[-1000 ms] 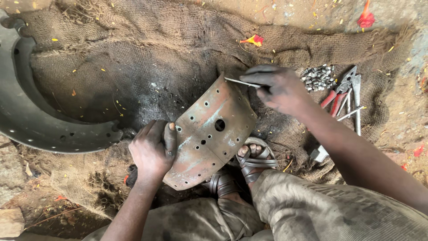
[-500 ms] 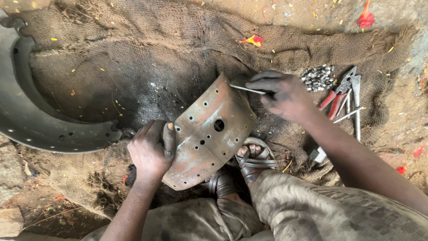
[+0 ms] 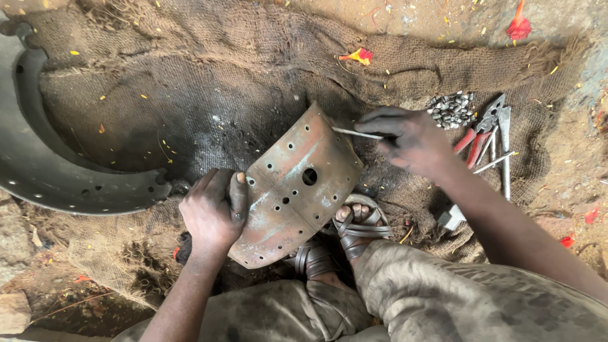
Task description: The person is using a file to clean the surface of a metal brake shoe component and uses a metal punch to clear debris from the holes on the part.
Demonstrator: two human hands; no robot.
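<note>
Left hand [image 3: 212, 212] grips rusty curved perforated metal plate [image 3: 294, 187].

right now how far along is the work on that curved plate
Done: the curved plate is propped against the sandalled feet, left hand gripping its edge. In hand: right hand brings a thin rod to its top rim. Left: all visible holes look empty; the rivet pile and pliers lie untouched.

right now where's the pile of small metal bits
In the head view the pile of small metal bits lies upper right on the burlap sacking, just beyond the right hand and left of the red-handled pliers.
</note>
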